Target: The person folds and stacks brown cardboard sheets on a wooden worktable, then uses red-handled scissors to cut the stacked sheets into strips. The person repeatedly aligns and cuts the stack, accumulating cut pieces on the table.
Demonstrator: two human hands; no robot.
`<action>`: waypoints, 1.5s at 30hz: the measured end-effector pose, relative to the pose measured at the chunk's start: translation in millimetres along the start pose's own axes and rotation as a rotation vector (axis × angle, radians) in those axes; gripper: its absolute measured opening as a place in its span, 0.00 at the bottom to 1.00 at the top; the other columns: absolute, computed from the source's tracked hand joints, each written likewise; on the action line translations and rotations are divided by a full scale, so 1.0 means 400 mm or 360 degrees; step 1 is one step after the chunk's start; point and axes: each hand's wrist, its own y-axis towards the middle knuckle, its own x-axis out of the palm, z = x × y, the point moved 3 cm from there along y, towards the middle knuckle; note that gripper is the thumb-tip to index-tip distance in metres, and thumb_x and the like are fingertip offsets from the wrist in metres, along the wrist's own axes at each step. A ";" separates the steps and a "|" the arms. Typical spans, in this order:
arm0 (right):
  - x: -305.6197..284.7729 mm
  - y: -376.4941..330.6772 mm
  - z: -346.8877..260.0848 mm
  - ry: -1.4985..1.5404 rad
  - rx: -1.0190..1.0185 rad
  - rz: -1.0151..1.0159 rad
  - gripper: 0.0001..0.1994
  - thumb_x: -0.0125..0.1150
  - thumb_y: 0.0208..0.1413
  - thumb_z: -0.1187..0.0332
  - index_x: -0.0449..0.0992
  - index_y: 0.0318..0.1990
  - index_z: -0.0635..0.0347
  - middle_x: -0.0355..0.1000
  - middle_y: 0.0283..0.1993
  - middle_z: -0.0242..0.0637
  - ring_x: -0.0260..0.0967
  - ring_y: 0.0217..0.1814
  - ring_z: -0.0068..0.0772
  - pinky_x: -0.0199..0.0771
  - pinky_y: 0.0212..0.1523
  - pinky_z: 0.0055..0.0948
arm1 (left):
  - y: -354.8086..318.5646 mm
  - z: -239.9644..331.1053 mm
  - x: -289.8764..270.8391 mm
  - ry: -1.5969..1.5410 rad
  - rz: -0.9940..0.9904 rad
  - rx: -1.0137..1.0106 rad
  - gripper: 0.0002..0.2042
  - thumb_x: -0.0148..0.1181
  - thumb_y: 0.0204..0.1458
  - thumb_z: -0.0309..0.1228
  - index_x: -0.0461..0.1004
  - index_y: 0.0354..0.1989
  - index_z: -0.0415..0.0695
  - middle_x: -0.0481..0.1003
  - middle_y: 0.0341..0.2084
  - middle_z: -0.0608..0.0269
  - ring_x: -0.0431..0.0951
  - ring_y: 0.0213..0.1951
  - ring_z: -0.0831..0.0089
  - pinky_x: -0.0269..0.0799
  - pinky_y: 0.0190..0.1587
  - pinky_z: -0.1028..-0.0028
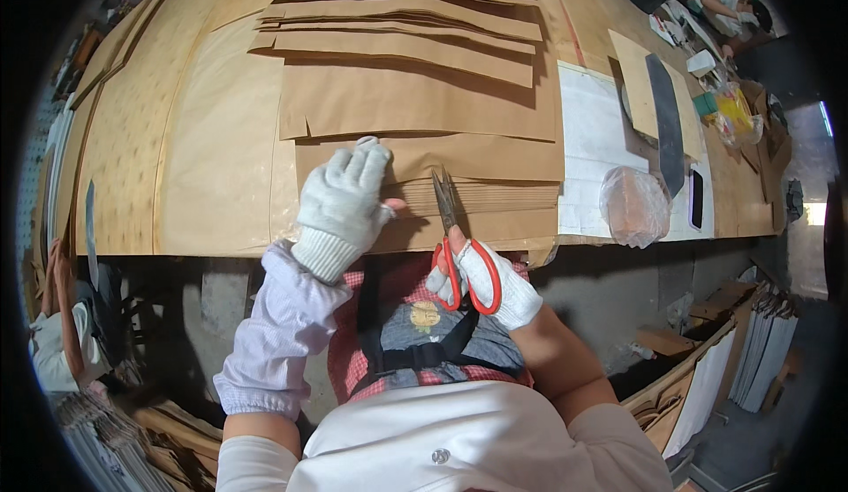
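My left hand, in a white knitted glove, lies on the left part of a brown paper sheet near the table's front edge. Its fingers stretch forward and hold nothing. My right hand, gloved with the thumb bare, grips red-handled scissors by the loops. The dark blades point away from me over the paper, their tips slightly apart. Beneath them are stacked paper edges. Farther back, more brown paper lies in overlapping, slightly curled layers.
To the right sit a white sheet, a plastic-wrapped block, a dark strip and a phone. A worker is at the far left, another person at the back right. Flat cardboard stands below on the right.
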 end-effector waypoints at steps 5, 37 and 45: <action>-0.026 0.000 0.004 -0.0351 -0.0044 0.0066 0.27 0.50 0.60 0.41 0.71 0.29 0.59 0.73 0.24 0.39 0.71 0.23 0.32 0.73 0.26 0.30 | 0.021 0.006 0.031 0.0127 0.0146 -0.0015 0.29 0.70 0.34 0.34 0.68 0.49 0.48 0.74 0.49 0.63 0.75 0.45 0.64 0.73 0.43 0.66; 0.255 0.149 0.017 0.0076 0.0366 -0.0399 0.26 0.50 0.60 0.41 0.67 0.30 0.58 0.68 0.24 0.38 0.66 0.20 0.28 0.67 0.19 0.25 | -0.107 -0.205 0.020 -0.0826 0.0621 -0.0329 0.31 0.46 0.31 0.10 0.74 0.51 0.37 0.73 0.54 0.50 0.71 0.58 0.58 0.65 0.61 0.66; 0.237 0.052 -0.027 -0.0196 0.0079 -0.0387 0.23 0.52 0.61 0.44 0.68 0.37 0.58 0.71 0.33 0.34 0.67 0.28 0.20 0.66 0.25 0.19 | -0.050 -0.172 -0.077 -0.0682 0.0649 -0.0313 0.21 0.61 0.38 0.20 0.76 0.46 0.44 0.79 0.39 0.61 0.78 0.38 0.61 0.75 0.42 0.68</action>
